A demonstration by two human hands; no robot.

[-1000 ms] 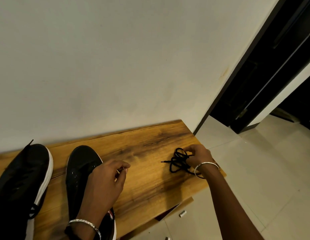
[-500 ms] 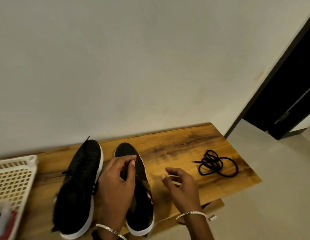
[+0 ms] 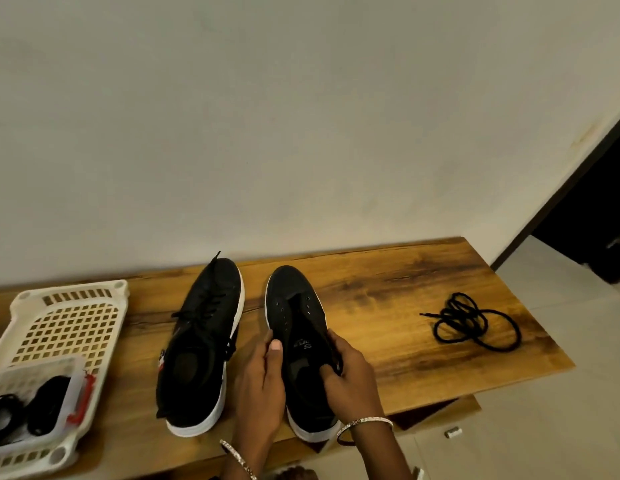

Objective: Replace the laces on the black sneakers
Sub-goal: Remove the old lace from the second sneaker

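Two black sneakers with white soles stand side by side on a wooden bench [image 3: 388, 285], toes toward the wall. The left sneaker [image 3: 201, 337] is laced with a black lace. The right sneaker [image 3: 298, 323] has bare eyelets and no lace. My left hand [image 3: 260, 382] grips the left side of the right sneaker's collar, thumb on the rim. My right hand [image 3: 346, 375] grips the right side of the same collar. A loose coil of black lace [image 3: 475, 322] lies on the bench to the right, apart from both hands.
A white plastic basket [image 3: 64, 327] stands at the bench's left end, with a smaller white tray [image 3: 38, 400] holding black laces and a red item in it. A pale wall runs behind. Tiled floor and a dark doorway [image 3: 596, 209] are on the right.
My right hand let go of the loose lace on the right and came back to the unlaced sneaker. Both hands now hold its collar. The view swung left, revealing the basket.
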